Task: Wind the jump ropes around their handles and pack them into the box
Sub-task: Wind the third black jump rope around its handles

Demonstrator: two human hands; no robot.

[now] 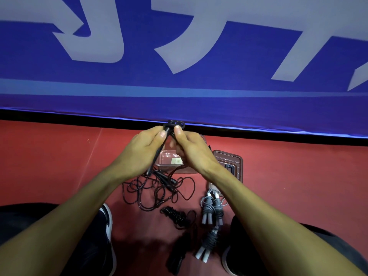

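- Nearest the camera, two bare forearms reach forward from the bottom corners, over dark trouser legs and a black-and-white shoe (pixel 107 222) on the red floor (pixel 49 166).
- Between the knees lie wound jump ropes: a grey rope bundle with pale handles (pixel 212 208), a second grey bundle (pixel 208 244) just below it, and a black coiled bundle (pixel 175 215) to their left. Another dark bundle (pixel 177 257) lies lower still, too shadowed to make out.
- Further out, a loose black cord (pixel 159 188) sprawls in tangled loops on the floor, beneath the hands.
- The left hand (pixel 143 148) is raised, thumb and fingers pinching the top of a slim black handle (pixel 159 150) that slants down towards the loose cord.
- The right hand (pixel 191 148) is touching it from the other side, thumb and curled fingers gripping the same black rope near a small knot of loops (pixel 175 124) at the top.
- Behind and below the hands sits a clear plastic box (pixel 169 162), open, partly hidden by the right wrist.
- Its clear lid (pixel 237 162) lies flat just to the right of the box.
- A blue banner with large pale lettering (pixel 179 86) runs along the back.
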